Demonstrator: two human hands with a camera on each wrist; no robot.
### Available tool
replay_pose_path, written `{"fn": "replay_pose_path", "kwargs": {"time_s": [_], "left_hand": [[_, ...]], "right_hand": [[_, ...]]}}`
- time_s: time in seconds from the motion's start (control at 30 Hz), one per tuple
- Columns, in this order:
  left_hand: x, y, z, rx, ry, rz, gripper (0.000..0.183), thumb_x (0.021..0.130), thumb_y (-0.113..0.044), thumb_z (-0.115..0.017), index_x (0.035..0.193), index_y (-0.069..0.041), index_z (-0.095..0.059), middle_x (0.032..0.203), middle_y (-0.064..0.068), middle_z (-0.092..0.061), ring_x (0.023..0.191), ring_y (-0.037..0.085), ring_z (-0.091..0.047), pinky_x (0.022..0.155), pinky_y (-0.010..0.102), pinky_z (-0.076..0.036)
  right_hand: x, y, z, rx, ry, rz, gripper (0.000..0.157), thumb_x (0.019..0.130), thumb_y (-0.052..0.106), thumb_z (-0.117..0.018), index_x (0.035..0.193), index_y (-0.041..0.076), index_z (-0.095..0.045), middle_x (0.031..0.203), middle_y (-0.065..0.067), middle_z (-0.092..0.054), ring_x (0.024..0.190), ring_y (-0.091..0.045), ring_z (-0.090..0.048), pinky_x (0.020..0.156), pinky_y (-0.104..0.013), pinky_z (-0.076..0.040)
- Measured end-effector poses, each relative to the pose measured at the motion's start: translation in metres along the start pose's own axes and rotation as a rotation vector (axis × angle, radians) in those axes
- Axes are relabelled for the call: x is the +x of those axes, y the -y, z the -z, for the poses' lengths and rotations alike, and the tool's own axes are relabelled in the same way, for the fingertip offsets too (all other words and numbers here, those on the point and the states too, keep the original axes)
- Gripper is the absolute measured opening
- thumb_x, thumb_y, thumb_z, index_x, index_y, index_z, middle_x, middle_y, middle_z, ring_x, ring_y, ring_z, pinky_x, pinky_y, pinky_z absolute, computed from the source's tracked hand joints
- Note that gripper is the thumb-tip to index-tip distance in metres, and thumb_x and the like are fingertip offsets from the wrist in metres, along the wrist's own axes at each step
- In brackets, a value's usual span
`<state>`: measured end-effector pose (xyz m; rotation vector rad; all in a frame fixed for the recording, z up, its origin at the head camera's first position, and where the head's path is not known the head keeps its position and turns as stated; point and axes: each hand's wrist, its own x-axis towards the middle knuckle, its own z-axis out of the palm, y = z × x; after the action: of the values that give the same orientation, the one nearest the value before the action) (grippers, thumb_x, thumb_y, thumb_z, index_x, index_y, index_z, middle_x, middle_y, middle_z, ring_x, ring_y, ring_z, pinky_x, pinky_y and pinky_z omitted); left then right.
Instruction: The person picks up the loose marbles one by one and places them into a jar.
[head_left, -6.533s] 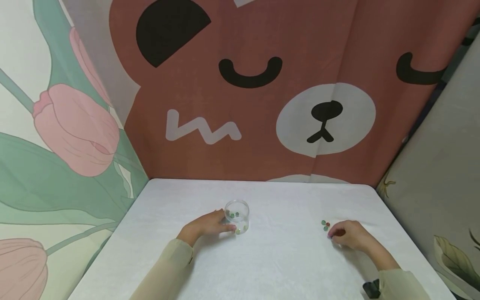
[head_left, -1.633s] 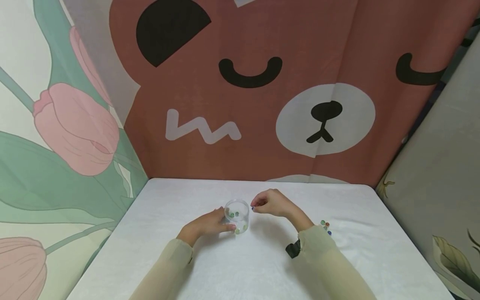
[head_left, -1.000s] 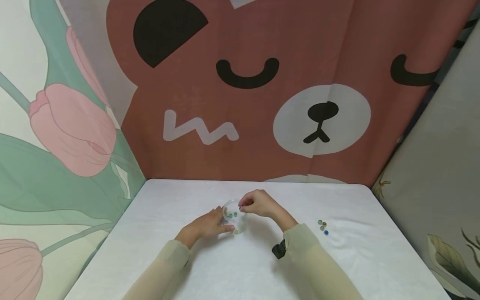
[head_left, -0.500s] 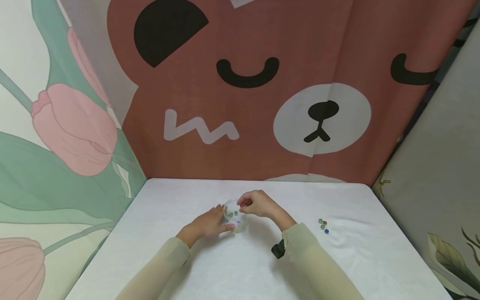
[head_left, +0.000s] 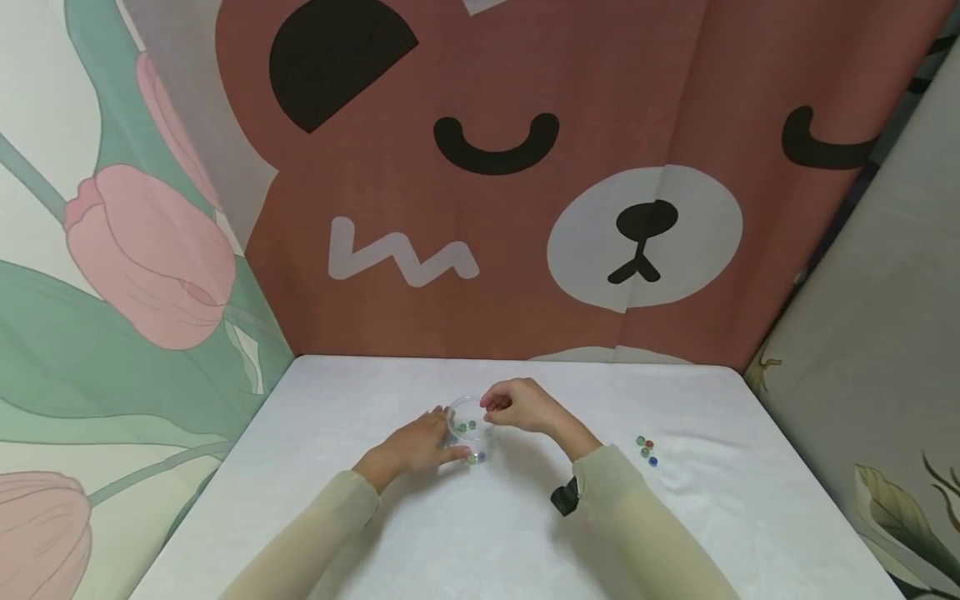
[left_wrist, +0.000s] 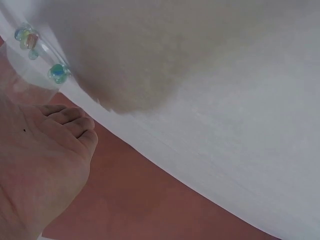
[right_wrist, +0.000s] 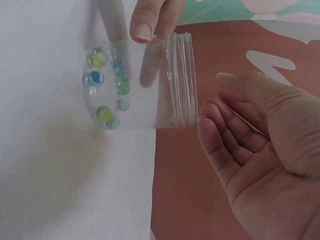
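A clear plastic jar (head_left: 468,418) with a threaded mouth stands upright on the table. Several glass marbles (right_wrist: 103,113), yellow, green and blue, lie at its bottom. My left hand (head_left: 411,448) holds the jar from its left side, thumb in front; the left wrist view shows its palm beside the jar wall. At the jar's rim, on the right, is my right hand (head_left: 523,407). Its fingers bend loosely and thumb and fingertips stand apart, nothing between them in the right wrist view. To the right on the cloth lies a small group of marbles (head_left: 645,452), green, red and blue.
A white cloth covers the table (head_left: 570,533). Behind it hangs a brown curtain (head_left: 420,325) with a bear face, with a flowered curtain (head_left: 150,392) at the left. A black wrist camera (head_left: 565,497) is strapped under the right sleeve.
My right hand fetched a blue marble from the group at right, brought it over the jar and let it drop in; it has since drawn back slightly. My left hand stays on the jar.
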<state>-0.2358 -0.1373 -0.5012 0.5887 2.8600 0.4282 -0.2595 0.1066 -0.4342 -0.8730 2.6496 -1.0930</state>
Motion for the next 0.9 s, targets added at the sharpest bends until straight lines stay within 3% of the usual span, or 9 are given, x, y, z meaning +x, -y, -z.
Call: {"fn": "replay_pose_path", "kwargs": {"time_s": [0.23, 0.43, 0.63, 0.9], "left_hand": [[-0.001, -0.001, 0.002, 0.0, 0.005, 0.008, 0.104, 0.092, -0.075, -0.049, 0.158, 0.003, -0.027, 0.163, 0.023, -0.028, 0.152, 0.038, -0.025, 0.122, 0.05, -0.027], [0.0, -0.003, 0.005, 0.013, 0.007, 0.012, 0.103, 0.093, -0.075, -0.048, 0.158, 0.002, -0.027, 0.163, 0.023, -0.027, 0.151, 0.039, -0.026, 0.122, 0.05, -0.026], [0.001, -0.004, 0.006, 0.03, 0.005, 0.004, 0.103, 0.093, -0.076, -0.046, 0.158, 0.002, -0.027, 0.164, 0.022, -0.027, 0.152, 0.039, -0.025, 0.123, 0.049, -0.026], [-0.002, -0.005, 0.002, 0.011, 0.009, 0.004, 0.102, 0.094, -0.074, -0.048, 0.158, 0.003, -0.027, 0.164, 0.022, -0.027, 0.152, 0.039, -0.024, 0.123, 0.05, -0.025]], "right_hand": [[-0.008, -0.009, 0.011, -0.009, -0.015, 0.013, 0.019, 0.089, 0.013, -0.078, 0.106, 0.006, -0.075, 0.09, 0.003, -0.073, 0.082, -0.009, -0.066, 0.077, -0.028, -0.058], [-0.02, -0.021, 0.024, -0.019, -0.015, 0.0, 0.02, 0.089, 0.015, -0.078, 0.108, 0.01, -0.074, 0.096, 0.0, -0.075, 0.087, -0.012, -0.069, 0.081, -0.032, -0.059], [-0.038, -0.034, 0.036, -0.005, -0.011, -0.018, 0.03, 0.09, 0.017, -0.077, 0.118, 0.008, -0.073, 0.108, -0.008, -0.076, 0.096, -0.016, -0.072, 0.086, -0.035, -0.059], [-0.065, -0.049, 0.049, 0.046, -0.024, -0.066, 0.034, 0.09, 0.016, -0.078, 0.122, 0.006, -0.072, 0.11, -0.007, -0.075, 0.1, -0.021, -0.072, 0.088, -0.037, -0.059]]}}
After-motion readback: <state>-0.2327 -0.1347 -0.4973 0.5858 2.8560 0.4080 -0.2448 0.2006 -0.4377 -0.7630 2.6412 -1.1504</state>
